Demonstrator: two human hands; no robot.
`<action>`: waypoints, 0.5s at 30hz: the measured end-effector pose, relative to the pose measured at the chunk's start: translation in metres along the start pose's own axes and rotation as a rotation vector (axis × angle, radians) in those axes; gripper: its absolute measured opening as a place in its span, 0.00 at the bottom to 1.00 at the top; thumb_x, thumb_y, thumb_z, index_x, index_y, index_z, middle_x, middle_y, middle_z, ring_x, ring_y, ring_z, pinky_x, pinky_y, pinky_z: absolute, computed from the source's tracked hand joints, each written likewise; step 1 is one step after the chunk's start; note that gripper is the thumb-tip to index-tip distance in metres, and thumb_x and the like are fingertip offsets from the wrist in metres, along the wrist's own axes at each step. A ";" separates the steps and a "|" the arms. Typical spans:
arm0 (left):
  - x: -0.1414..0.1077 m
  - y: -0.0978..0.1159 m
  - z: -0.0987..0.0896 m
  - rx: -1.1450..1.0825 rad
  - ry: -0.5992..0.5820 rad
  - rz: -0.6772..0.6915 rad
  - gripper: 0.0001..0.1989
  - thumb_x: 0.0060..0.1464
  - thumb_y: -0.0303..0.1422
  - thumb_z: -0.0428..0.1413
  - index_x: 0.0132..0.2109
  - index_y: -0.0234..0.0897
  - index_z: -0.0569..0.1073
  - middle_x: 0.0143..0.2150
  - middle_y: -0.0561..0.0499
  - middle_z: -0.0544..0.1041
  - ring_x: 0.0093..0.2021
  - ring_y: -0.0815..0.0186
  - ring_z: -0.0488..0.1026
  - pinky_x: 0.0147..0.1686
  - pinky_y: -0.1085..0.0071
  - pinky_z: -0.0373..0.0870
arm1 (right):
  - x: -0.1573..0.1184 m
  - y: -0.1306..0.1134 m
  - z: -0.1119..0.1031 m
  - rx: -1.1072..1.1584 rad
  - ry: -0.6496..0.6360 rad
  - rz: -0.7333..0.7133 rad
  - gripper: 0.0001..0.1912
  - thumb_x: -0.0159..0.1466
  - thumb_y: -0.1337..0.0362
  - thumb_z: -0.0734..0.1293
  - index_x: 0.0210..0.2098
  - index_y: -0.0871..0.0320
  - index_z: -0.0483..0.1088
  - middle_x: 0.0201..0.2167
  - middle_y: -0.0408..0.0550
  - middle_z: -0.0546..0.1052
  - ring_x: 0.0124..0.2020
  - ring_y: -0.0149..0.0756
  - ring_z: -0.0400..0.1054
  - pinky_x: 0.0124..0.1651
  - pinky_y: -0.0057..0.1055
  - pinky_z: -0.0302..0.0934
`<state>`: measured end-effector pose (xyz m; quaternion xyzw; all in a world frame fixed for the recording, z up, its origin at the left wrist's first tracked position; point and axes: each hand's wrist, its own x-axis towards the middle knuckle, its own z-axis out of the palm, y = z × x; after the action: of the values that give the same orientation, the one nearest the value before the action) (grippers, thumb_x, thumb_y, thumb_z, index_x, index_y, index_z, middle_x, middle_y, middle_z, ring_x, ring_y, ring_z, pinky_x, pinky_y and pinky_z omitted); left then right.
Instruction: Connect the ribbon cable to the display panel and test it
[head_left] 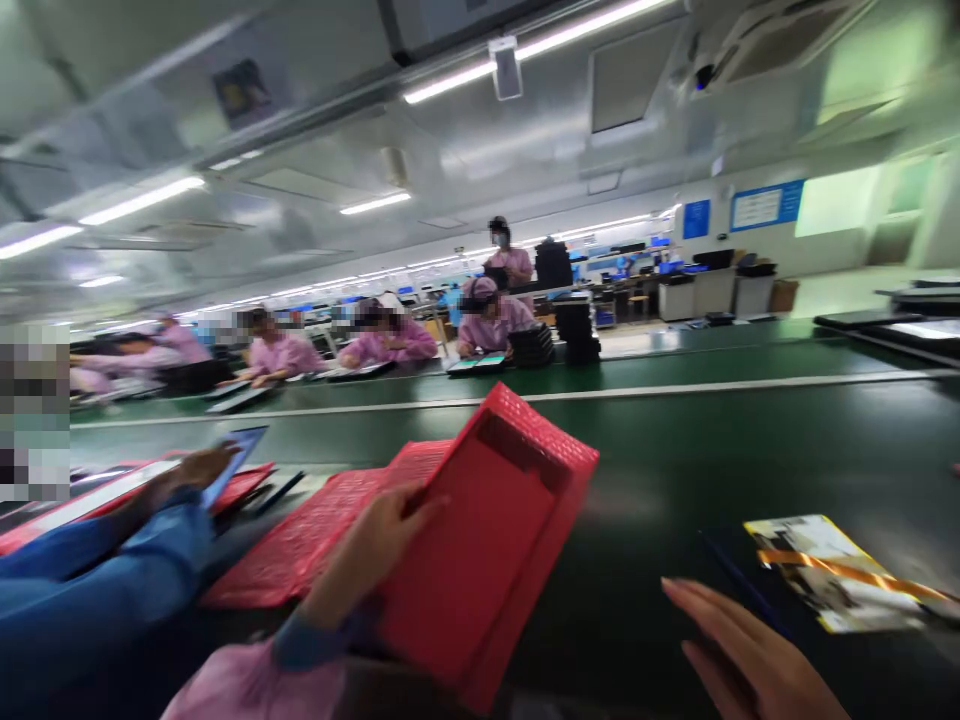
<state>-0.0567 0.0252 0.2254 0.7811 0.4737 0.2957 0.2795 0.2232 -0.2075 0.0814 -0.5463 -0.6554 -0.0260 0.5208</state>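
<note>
A red bubble-wrap pouch (480,550) is tilted up over the front of the green bench, with something flat and dark showing faintly through its upper end. My left hand (379,545) grips its left edge, thumb on the face. At the lower right, my right hand (750,650) is open and touches nothing, fingers pointing left. Beyond it lies a yellow-edged printed packet (832,570) with an orange strip across it, beside a dark blue pen-like item (742,580). More red pouches (315,535) rest on the bench behind my left wrist.
At the left, a co-worker's blue sleeves (142,570) and hands hold a blue-faced flat panel (234,462). Across the green bench (675,440), several people in pink sit near black stacks (576,330). Dark flat panels (900,325) lie at the far right.
</note>
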 end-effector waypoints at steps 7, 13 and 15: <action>-0.071 0.016 0.072 0.121 -0.475 0.050 0.15 0.52 0.41 0.48 0.34 0.35 0.74 0.32 0.52 0.77 0.34 0.64 0.72 0.32 0.75 0.63 | 0.023 -0.012 -0.010 -0.170 0.068 0.245 0.13 0.69 0.60 0.60 0.52 0.51 0.64 0.46 0.45 0.71 0.48 0.40 0.66 0.49 0.38 0.62; -0.072 0.013 0.080 0.155 -0.543 0.049 0.17 0.54 0.43 0.47 0.35 0.35 0.72 0.32 0.51 0.76 0.35 0.64 0.71 0.32 0.75 0.62 | 0.016 -0.008 -0.008 -0.037 0.068 0.361 0.16 0.66 0.61 0.63 0.53 0.54 0.63 0.46 0.46 0.70 0.46 0.39 0.64 0.49 0.37 0.58; -0.071 0.010 0.080 0.146 -0.563 0.040 0.17 0.54 0.43 0.47 0.35 0.35 0.72 0.33 0.51 0.77 0.35 0.64 0.71 0.33 0.75 0.63 | 0.015 -0.010 -0.009 0.018 0.040 0.389 0.08 0.65 0.63 0.61 0.43 0.56 0.67 0.38 0.45 0.72 0.38 0.37 0.65 0.42 0.33 0.59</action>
<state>-0.0191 -0.0559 0.1651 0.8596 0.3820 0.0380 0.3373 0.2238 -0.2067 0.1018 -0.6573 -0.5271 0.0700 0.5340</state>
